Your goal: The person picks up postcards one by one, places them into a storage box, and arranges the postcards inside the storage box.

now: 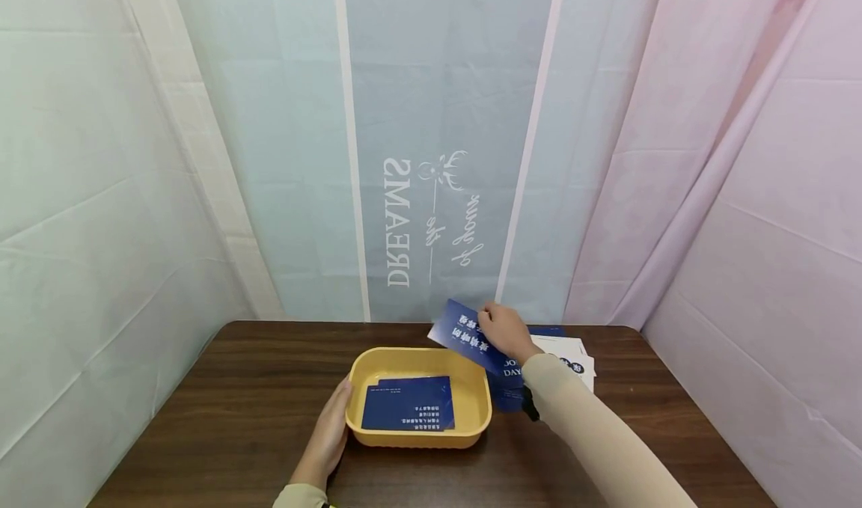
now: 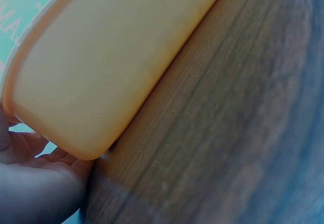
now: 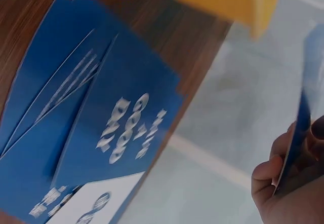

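A yellow plastic basin [image 1: 420, 439] stands on the table with blue printed cards [image 1: 407, 405] lying flat inside. My left hand [image 1: 331, 426] holds the basin's left end; in the left wrist view its fingers [image 2: 35, 143] bend against the end wall, partly hidden. Above the basin's back right corner, my right hand [image 1: 505, 330] pinches a blue card with white lettering [image 1: 465, 336] between thumb and fingers, tilted and raised off the table. Below that hand lies a fanned pile of blue cards [image 3: 116, 117], with white cards [image 3: 96, 203] among them.
The dark wood table [image 1: 222, 418] runs back to a pale curtain [image 1: 431, 81] with white lettering. More curtains hang at both sides. A small black object [image 1: 530, 405] shows beside the card pile, partly covered by the right sleeve.
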Motion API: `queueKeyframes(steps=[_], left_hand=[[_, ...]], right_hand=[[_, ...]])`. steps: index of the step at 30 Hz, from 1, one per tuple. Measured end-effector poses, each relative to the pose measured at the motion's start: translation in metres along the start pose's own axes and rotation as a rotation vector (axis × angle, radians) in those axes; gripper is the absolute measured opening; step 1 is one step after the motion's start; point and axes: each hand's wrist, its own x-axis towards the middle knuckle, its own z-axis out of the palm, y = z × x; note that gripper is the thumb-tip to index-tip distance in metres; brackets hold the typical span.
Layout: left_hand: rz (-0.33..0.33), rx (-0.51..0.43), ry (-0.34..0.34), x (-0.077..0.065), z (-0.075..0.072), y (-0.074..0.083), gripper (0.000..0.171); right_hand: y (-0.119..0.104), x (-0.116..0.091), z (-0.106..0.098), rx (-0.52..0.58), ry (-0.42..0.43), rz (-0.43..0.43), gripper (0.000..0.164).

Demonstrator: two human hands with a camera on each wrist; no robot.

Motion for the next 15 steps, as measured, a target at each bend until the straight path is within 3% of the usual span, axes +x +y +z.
queueKeyframes(steps=[8,15], left_hand=[[-0.007,0.007,-0.012,0.002,0.000,0.000,0.070],[-0.005,0.007,-0.011,0.001,0.000,-0.001,0.070]], right_hand=[[-0.042,-0.006,0.008,0.023,-0.092,-0.141,0.025],[-0.062,-0.008,0.019,-0.015,-0.187,-0.235,0.020]])
